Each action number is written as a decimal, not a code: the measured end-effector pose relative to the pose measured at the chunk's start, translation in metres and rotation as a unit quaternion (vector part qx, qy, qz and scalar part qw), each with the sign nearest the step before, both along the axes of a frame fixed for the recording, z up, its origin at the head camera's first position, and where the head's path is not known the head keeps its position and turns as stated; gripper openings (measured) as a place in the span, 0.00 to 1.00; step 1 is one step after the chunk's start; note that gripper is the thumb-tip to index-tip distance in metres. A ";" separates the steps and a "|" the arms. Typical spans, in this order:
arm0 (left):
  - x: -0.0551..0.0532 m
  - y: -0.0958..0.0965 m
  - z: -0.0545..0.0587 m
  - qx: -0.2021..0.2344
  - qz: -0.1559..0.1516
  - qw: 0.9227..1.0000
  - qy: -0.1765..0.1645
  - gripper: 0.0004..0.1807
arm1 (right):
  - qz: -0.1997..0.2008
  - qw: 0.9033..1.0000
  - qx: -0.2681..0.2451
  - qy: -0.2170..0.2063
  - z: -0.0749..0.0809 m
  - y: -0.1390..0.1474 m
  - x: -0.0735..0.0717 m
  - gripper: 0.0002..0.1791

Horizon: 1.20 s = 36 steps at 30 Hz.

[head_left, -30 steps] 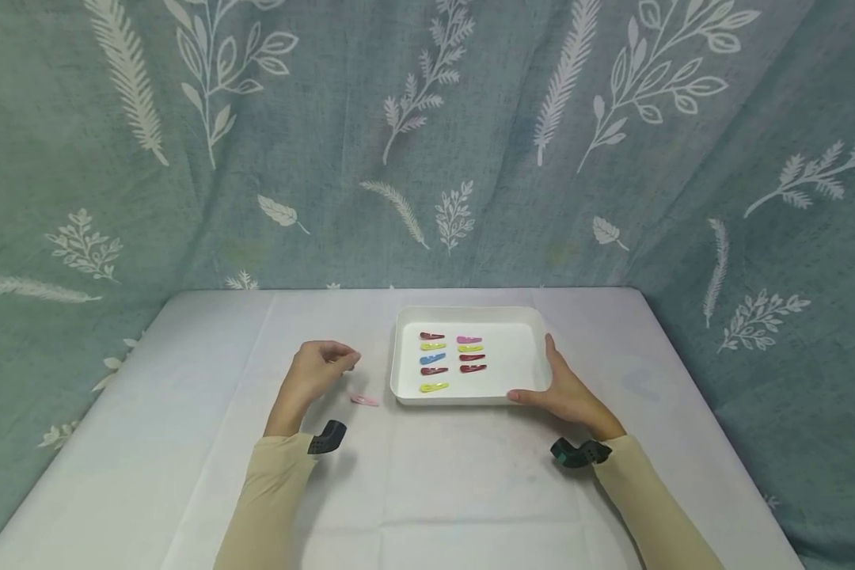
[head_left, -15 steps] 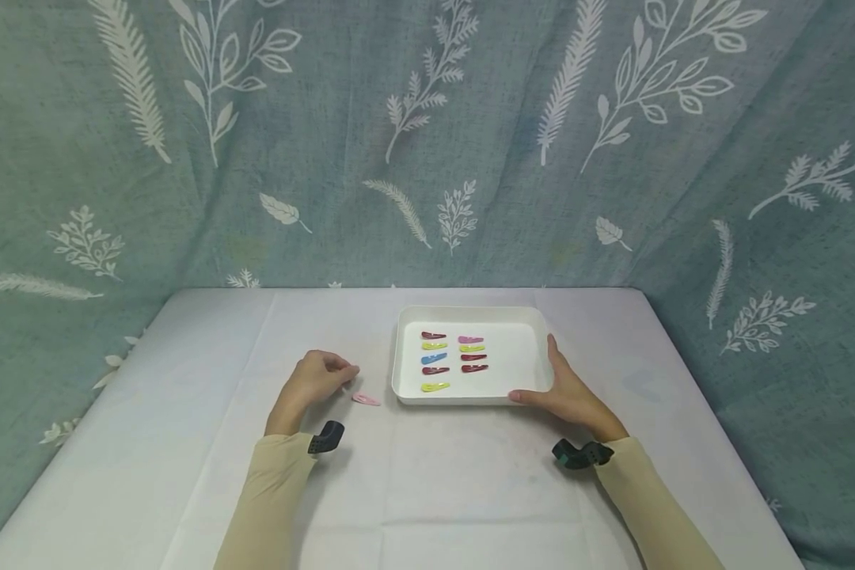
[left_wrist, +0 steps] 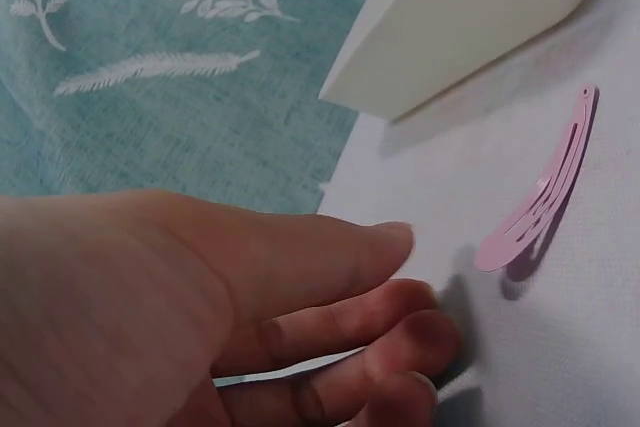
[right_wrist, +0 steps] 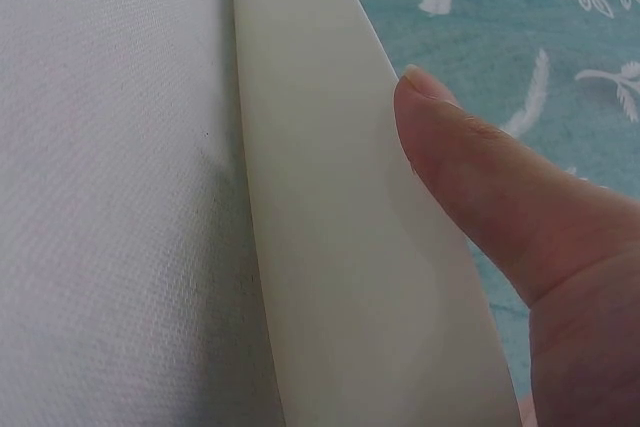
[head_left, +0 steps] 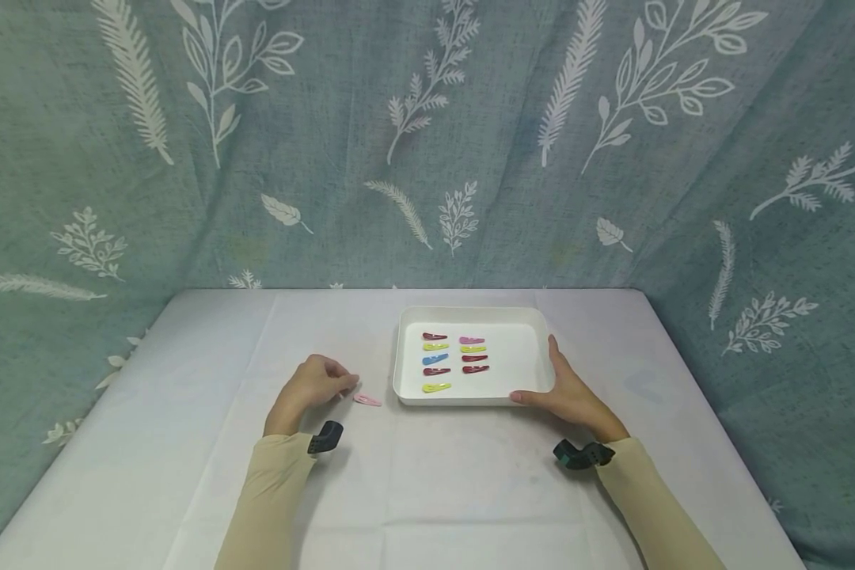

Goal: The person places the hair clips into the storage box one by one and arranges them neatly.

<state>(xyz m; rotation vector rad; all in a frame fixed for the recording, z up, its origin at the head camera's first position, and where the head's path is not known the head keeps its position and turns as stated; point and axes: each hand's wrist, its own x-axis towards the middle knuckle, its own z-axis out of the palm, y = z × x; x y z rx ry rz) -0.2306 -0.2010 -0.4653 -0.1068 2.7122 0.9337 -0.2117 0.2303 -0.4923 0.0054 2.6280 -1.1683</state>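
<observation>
My left hand [head_left: 317, 382] is low over the white cloth left of the tray, its fingers loosely bent and holding nothing. Just right of its fingertips lies a pink snap hair clip [head_left: 367, 400]; in the left wrist view the same pink hair clip [left_wrist: 540, 192] sits apart from the thumb and fingers. A white rectangular tray [head_left: 527, 348] holds several hair clips in two columns, among them a blue hair clip [head_left: 435, 359] and a yellow hair clip [head_left: 437, 388]. My right hand [head_left: 573, 396] rests around the tray's front right corner, thumb [right_wrist: 440, 132] straight against its rim, fingers along the right side.
White cloth [head_left: 456, 491] covers the table. Behind and at both sides hangs a blue-green curtain [head_left: 313, 158] with white leaf patterns. The tray's left column is longer than its right one, and both stand in its left and middle part.
My left hand has come down and slightly toward the front, closer to the pink hair clip. The right hand, the tray and the clips in it have stayed put.
</observation>
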 end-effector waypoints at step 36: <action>0.005 -0.001 0.005 0.031 -0.086 0.995 -0.044 0.12 | -0.005 1.000 -0.007 -0.004 0.002 -0.002 0.002 0.79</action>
